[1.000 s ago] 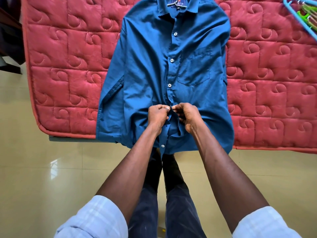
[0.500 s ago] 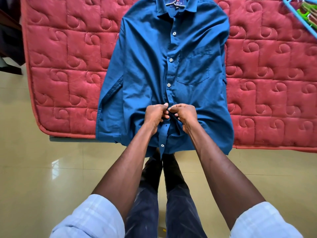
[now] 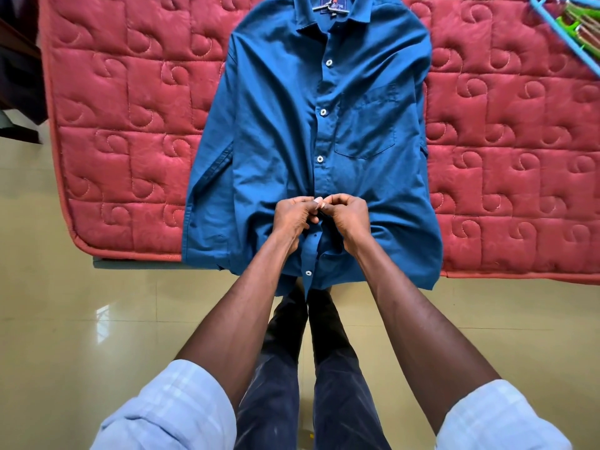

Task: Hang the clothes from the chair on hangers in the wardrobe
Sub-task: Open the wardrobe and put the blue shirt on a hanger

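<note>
Blue shirt (image 3: 279,131), neck label unreadable, lies on a red mattress (image 3: 123,125), hem overhanging its edge; left hand (image 3: 293,216) and right hand (image 3: 349,216) pinch its placket.

The shirt (image 3: 292,141) lies flat on the mattress (image 3: 130,125), collar toward the far edge and hem hanging just over the near edge, above the floor (image 3: 81,319). Both hands meet on its front placket near the hem, the left hand (image 3: 293,216) just left of the button line and the right hand (image 3: 349,216) just right of it, fingertips touching. A bunch of hangers (image 3: 571,24) rests on the mattress at its far right corner, well apart from the shirt.
</note>
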